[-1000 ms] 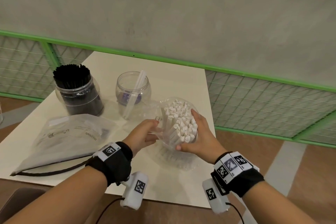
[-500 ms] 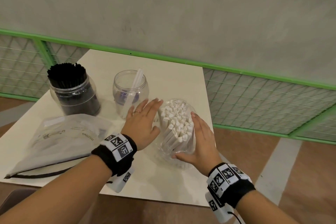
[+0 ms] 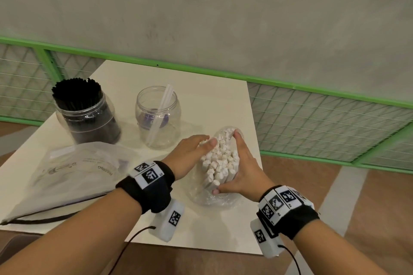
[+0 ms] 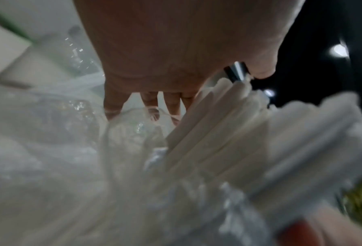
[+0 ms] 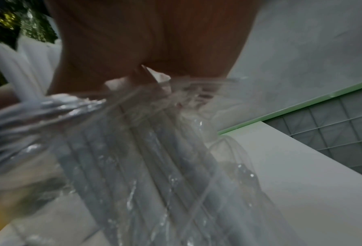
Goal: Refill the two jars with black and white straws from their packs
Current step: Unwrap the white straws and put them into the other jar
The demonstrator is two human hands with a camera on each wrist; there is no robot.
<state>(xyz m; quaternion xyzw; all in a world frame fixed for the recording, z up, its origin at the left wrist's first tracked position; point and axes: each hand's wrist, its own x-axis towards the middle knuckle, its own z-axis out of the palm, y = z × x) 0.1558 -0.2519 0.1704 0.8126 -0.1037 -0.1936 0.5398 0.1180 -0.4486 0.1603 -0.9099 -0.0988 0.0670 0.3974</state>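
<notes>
A bundle of white straws [image 3: 220,158] stands on end in its clear plastic pack [image 3: 210,198] at the table's right side. My left hand [image 3: 190,154] presses flat against the bundle's left side, its thumb lying on the straw tops. My right hand [image 3: 245,169] lies flat along the right side, thumb at the near end. In the left wrist view, straight fingers [image 4: 171,106] reach past the straws [image 4: 218,133]. Crumpled plastic [image 5: 154,166] fills the right wrist view below the palm [image 5: 144,41]. The clear jar [image 3: 157,118] holds one white straw. The other jar [image 3: 85,114] is packed with black straws.
A flattened clear pack [image 3: 73,172] lies on the white table [image 3: 201,96] at the left front. A green railing with wire mesh [image 3: 312,114] runs behind and right of the table. The table's right edge is close to my right hand.
My left hand let go of the pack's opening, spread flat, then closed in against the bundle. My right hand loosened its grip and straightened along the bundle's right side.
</notes>
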